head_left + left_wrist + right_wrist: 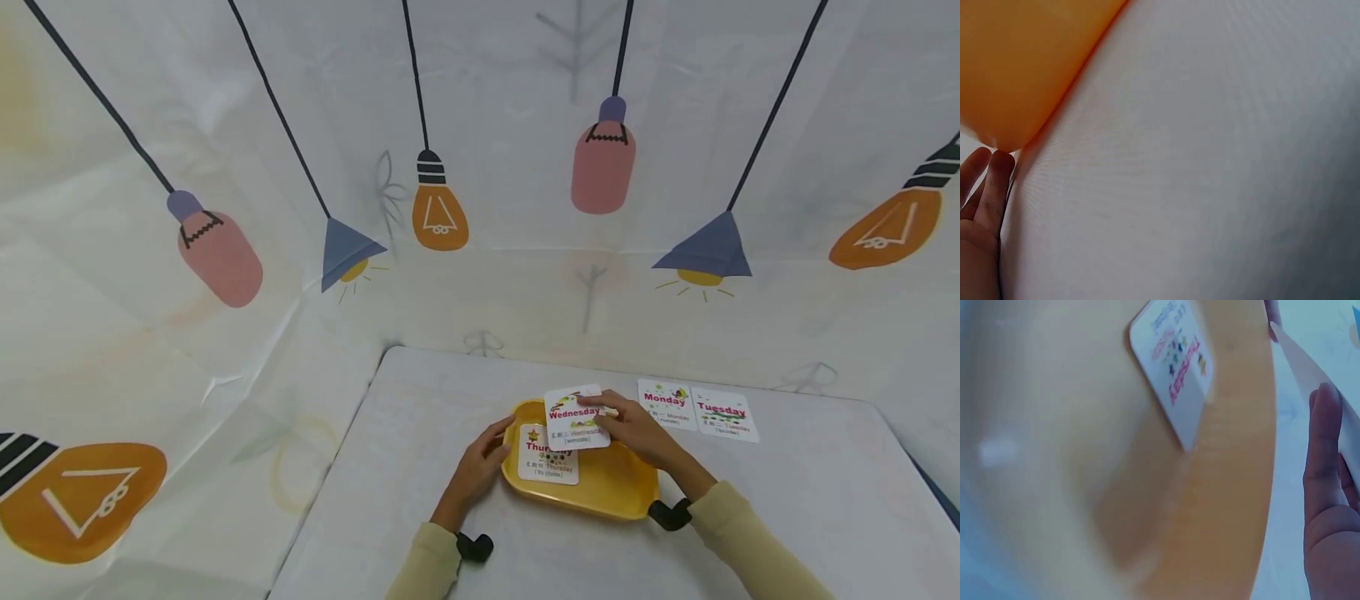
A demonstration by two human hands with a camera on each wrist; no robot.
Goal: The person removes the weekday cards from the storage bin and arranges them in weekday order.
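A yellow tray [615,483] lies on the table, with a white "Thursday" card [549,468] flat in its left part. My right hand [637,429] pinches a white "Wednesday" card [573,414] above the tray's far side; it covers part of the Thursday card in the head view. In the right wrist view the Wednesday card [1300,362] appears edge-on beside the thumb. At the tray's left end, my left hand [480,467] touches the rim with extended fingers, which also meet the tray [1022,94] in the left wrist view.
A "Monday" card [666,406] and a "Tuesday" card [724,414] lie side by side near the far edge of the white table [825,517]. Behind the table hangs a white sheet [510,292] printed with lamps and bulbs.
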